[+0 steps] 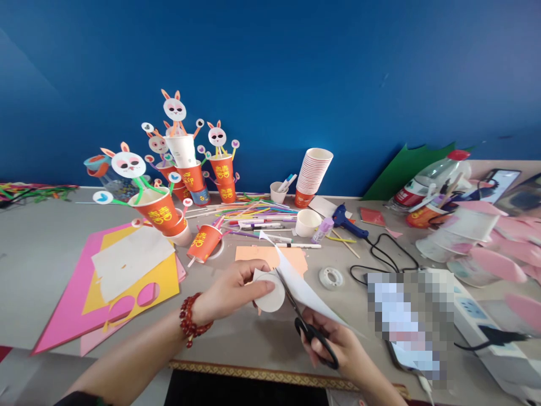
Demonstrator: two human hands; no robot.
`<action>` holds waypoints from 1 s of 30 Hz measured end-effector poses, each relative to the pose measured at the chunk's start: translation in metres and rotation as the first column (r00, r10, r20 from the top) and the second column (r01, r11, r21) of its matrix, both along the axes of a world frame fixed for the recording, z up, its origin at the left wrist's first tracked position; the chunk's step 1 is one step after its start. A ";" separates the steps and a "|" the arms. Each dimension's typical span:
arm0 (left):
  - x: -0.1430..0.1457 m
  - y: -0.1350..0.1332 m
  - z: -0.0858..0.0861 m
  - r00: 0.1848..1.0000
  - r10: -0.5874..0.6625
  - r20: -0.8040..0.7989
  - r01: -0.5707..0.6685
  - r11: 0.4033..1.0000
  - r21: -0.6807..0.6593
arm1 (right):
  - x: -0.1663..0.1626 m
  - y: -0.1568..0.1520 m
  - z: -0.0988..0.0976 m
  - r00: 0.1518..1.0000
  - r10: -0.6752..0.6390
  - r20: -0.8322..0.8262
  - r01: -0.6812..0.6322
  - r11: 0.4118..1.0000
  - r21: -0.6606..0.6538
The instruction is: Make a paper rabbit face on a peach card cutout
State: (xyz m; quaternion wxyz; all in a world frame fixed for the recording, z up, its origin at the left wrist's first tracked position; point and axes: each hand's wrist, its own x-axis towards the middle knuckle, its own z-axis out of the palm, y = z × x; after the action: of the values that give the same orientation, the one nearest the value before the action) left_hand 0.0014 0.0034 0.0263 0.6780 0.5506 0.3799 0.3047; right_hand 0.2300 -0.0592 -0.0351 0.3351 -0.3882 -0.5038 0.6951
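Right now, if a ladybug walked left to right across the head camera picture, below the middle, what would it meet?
Big pink sheet → red bead bracelet → left hand → black-handled scissors → white power strip.

Two hands (232, 290) (336, 341), one pair of scissors (295, 304)

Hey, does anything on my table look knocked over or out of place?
Yes: an orange cup looks tipped over, beyond your left hand, while the rabbit-topped cup behind it stands upright. The tall cup stack seems to lean too.
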 end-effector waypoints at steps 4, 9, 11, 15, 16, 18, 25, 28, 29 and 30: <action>-0.001 0.003 -0.001 0.999 0.018 -0.031 -0.019 0.999 -0.030 | 0.001 0.000 -0.001 0.999 -0.024 0.027 0.024 1.000 -0.006; 0.004 -0.003 -0.007 0.994 0.097 0.056 -0.095 0.995 -0.031 | -0.001 -0.001 -0.005 0.999 -0.052 0.004 0.052 0.998 0.019; 0.009 -0.008 -0.014 0.974 0.200 0.104 -0.200 0.980 -0.008 | -0.003 -0.002 -0.007 0.999 -0.046 -0.008 0.046 0.997 0.059; 0.015 -0.016 -0.023 0.959 0.261 0.114 -0.267 0.963 0.044 | -0.005 -0.003 -0.011 1.000 -0.014 0.006 0.013 0.997 0.070; 0.014 -0.016 -0.023 0.963 0.249 0.106 -0.256 0.965 0.058 | -0.004 -0.004 -0.012 1.000 -0.001 0.007 0.001 0.999 0.048; 0.012 -0.015 -0.019 0.979 0.191 0.076 -0.198 0.976 0.095 | -0.003 -0.006 -0.012 1.000 0.018 0.003 -0.018 1.000 -0.008; 0.005 -0.009 0.002 0.997 0.064 -0.042 -0.052 0.968 0.246 | -0.004 -0.007 0.004 0.999 0.047 0.024 -0.046 0.998 -0.034; 0.007 -0.012 0.005 0.996 0.052 -0.079 -0.029 0.961 0.275 | -0.003 -0.006 0.009 0.996 0.036 0.083 -0.038 0.999 0.017; 0.008 -0.013 0.005 0.995 0.052 -0.086 -0.025 0.959 0.282 | -0.003 -0.005 0.011 0.994 0.033 0.107 -0.038 0.998 0.045; 0.008 -0.014 0.006 0.995 0.053 -0.089 -0.025 0.957 0.289 | -0.001 -0.004 0.011 0.991 0.034 0.133 -0.044 0.996 0.073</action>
State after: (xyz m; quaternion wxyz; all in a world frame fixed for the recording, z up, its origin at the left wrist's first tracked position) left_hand 0.0098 -0.0102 0.0319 0.5654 0.6497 0.3745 0.3434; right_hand 0.2285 -0.0636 -0.0239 0.3020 -0.4101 -0.5583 0.6549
